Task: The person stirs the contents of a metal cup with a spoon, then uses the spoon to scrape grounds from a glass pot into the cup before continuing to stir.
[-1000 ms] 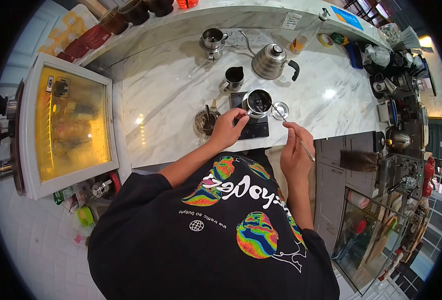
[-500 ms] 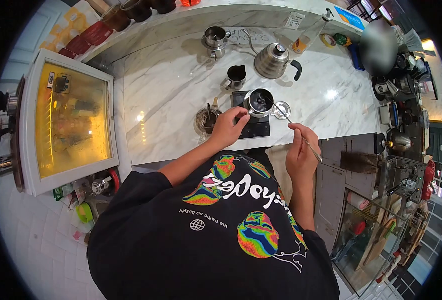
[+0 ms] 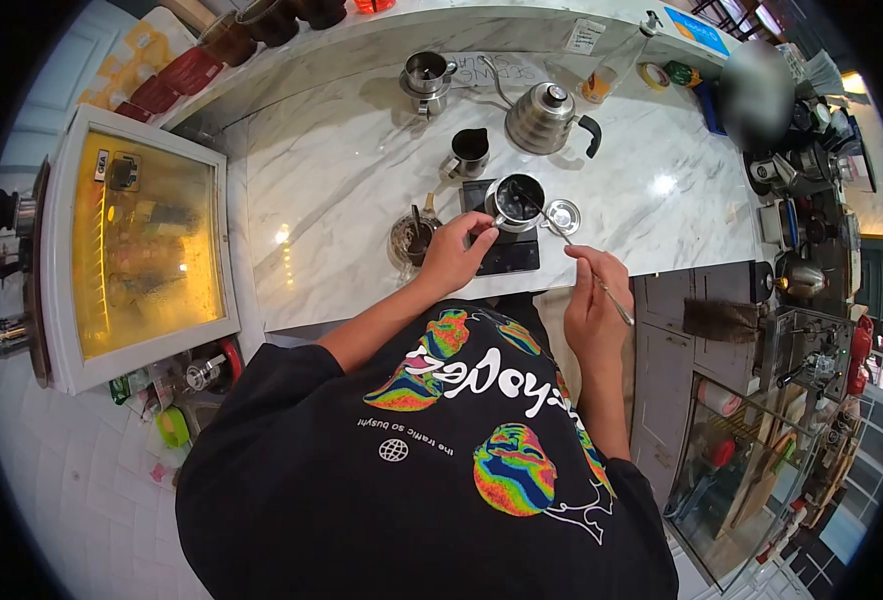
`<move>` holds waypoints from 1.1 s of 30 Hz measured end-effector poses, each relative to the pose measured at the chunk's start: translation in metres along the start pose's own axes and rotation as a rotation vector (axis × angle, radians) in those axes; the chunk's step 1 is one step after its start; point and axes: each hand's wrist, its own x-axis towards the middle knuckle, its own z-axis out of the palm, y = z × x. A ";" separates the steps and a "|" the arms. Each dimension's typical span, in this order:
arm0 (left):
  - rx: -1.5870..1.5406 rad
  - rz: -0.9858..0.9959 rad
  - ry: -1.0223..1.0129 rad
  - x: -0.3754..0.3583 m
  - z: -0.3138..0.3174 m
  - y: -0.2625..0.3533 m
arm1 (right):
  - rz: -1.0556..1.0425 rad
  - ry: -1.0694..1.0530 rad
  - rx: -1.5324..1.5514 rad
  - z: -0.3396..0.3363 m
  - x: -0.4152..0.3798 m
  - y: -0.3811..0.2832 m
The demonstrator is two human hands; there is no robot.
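While the left hand [image 3: 454, 258] steadies the metal cup [image 3: 515, 201] on the black scale [image 3: 502, 240], the right hand [image 3: 595, 300] pinches a long spoon [image 3: 562, 238], its tip inside the cup. Dark grounds fill it; the kettle [image 3: 545, 118] stands untouched, so pouring looks undone.

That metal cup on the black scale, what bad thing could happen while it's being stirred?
The metal cup sits raised on the small black scale, so the long spoon in the right hand might tip it, though the left hand steadies it. Dark liquid could splash onto the scale. The little lid alongside might get knocked.
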 end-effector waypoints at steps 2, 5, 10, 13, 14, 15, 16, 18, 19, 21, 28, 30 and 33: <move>0.011 -0.001 0.004 0.000 0.002 -0.001 | -0.007 0.013 0.009 0.004 0.001 0.001; -0.007 -0.011 -0.004 0.000 0.003 -0.002 | 0.006 0.062 -0.001 0.004 0.003 0.004; -0.004 -0.012 -0.004 0.000 0.000 0.001 | -0.004 0.053 -0.002 -0.002 0.001 0.004; 0.000 -0.041 -0.037 0.000 0.000 0.000 | -0.018 0.041 0.003 0.001 0.003 -0.001; 0.004 -0.057 -0.052 0.000 -0.001 -0.001 | -0.021 0.051 0.004 0.005 0.005 0.000; -0.002 -0.060 -0.054 -0.001 -0.002 0.000 | -0.024 0.062 0.007 0.007 0.006 0.001; -0.007 -0.063 -0.055 -0.001 -0.002 0.002 | -0.016 0.072 -0.004 0.007 0.005 0.001; -0.015 -0.065 -0.053 -0.001 -0.003 0.002 | -0.002 0.093 -0.027 0.004 0.005 0.003; -0.017 -0.065 -0.052 -0.001 -0.003 0.002 | 0.001 0.098 -0.018 0.002 0.003 0.004; -0.022 -0.067 -0.051 0.000 -0.004 0.002 | 0.004 0.108 0.002 0.000 -0.002 0.005; -0.014 -0.059 -0.050 0.000 -0.001 0.001 | -0.017 0.089 0.013 0.013 -0.004 -0.001; -0.016 -0.062 -0.052 0.000 -0.002 0.001 | -0.004 0.100 -0.002 0.011 -0.001 0.001; -0.024 -0.066 -0.056 -0.001 -0.004 0.002 | 0.004 0.094 -0.021 0.006 -0.006 0.002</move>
